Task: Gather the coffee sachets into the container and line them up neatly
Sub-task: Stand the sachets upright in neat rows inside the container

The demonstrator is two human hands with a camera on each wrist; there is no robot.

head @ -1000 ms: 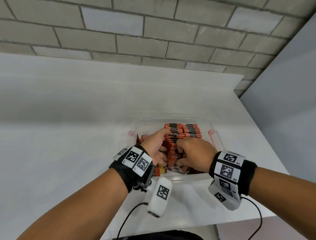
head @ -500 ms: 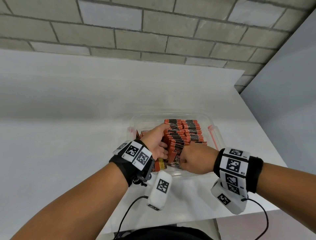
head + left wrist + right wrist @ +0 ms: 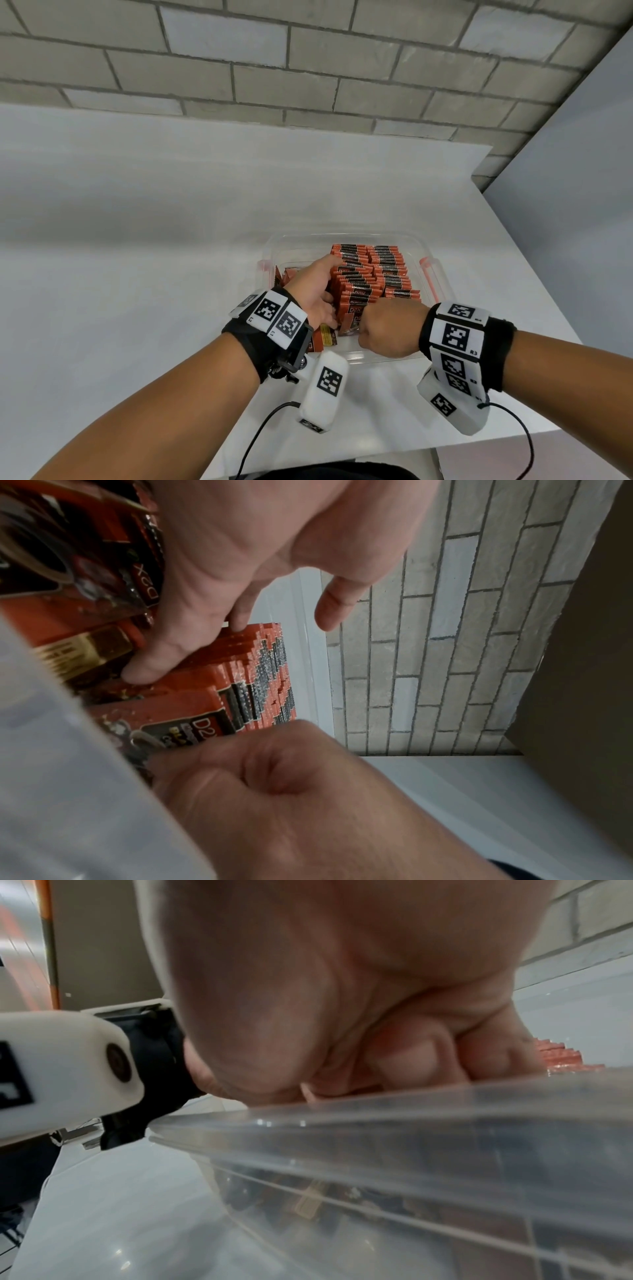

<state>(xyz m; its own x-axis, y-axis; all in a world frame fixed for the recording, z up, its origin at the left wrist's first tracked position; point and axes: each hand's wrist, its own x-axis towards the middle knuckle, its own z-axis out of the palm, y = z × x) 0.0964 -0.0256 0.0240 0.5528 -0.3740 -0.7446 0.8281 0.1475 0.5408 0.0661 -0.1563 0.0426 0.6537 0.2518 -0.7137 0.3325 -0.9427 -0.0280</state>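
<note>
A clear plastic container (image 3: pixel 342 236) with pink side latches sits on the white table. Red-and-black coffee sachets (image 3: pixel 387 267) stand on edge in two rows inside it. My left hand (image 3: pixel 315 291) lies with straight fingers (image 3: pixel 192 631) pressed flat against the left side of the left row (image 3: pixel 260 674), thumb free. My right hand (image 3: pixel 390 329) is curled into a fist at the near end of that row, against the nearest sachet (image 3: pixel 192 723). The right wrist view shows its fingers (image 3: pixel 411 1056) folded into the palm above the container rim (image 3: pixel 411 1110). No sachet shows inside that fist.
A few loose sachets (image 3: pixel 325 339) lie flat in the container's near-left corner under my left hand. The table (image 3: pixel 137 274) ends just right of the container and close in front of it. A brick wall stands behind.
My right hand has drawn back from the middle of the row to its near end by the container's front wall. My left hand stays along the row's left side.
</note>
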